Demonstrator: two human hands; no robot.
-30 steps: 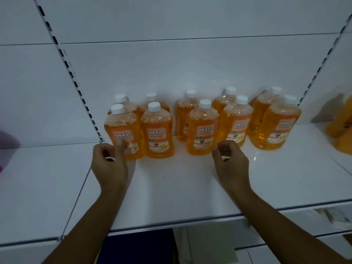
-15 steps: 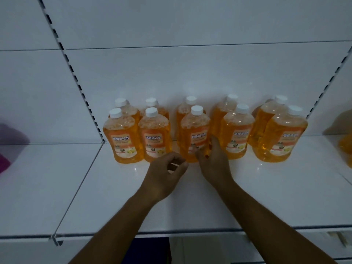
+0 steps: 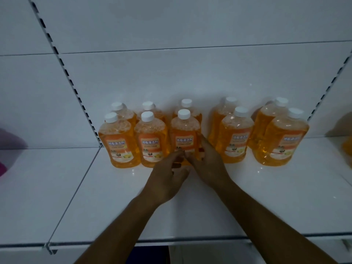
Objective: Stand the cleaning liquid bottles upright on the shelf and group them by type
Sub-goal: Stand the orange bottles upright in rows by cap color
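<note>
Several orange cleaning liquid bottles with white caps stand upright in two rows at the back of the white shelf [image 3: 266,197]. Both my hands are at the foot of the middle front bottle [image 3: 183,130]. My left hand [image 3: 167,180] curls against its lower front. My right hand [image 3: 207,164] presses along its lower right side. That bottle stands close to two front bottles [image 3: 118,141] [image 3: 151,141] on its left. A gap separates it from the front bottles [image 3: 236,136] [image 3: 283,140] on the right. The back row is partly hidden.
Slotted uprights [image 3: 66,73] [image 3: 327,88] bound this shelf bay. Another orange bottle [image 3: 347,147] shows at the right edge in the neighbouring bay. Something pink [image 3: 2,168] sits at the far left edge. The shelf's front lip [image 3: 190,240] runs below my forearms.
My hands came together from apart onto the middle front bottle. That bottle has shifted left toward the two left bottles, widening the gap on its right.
</note>
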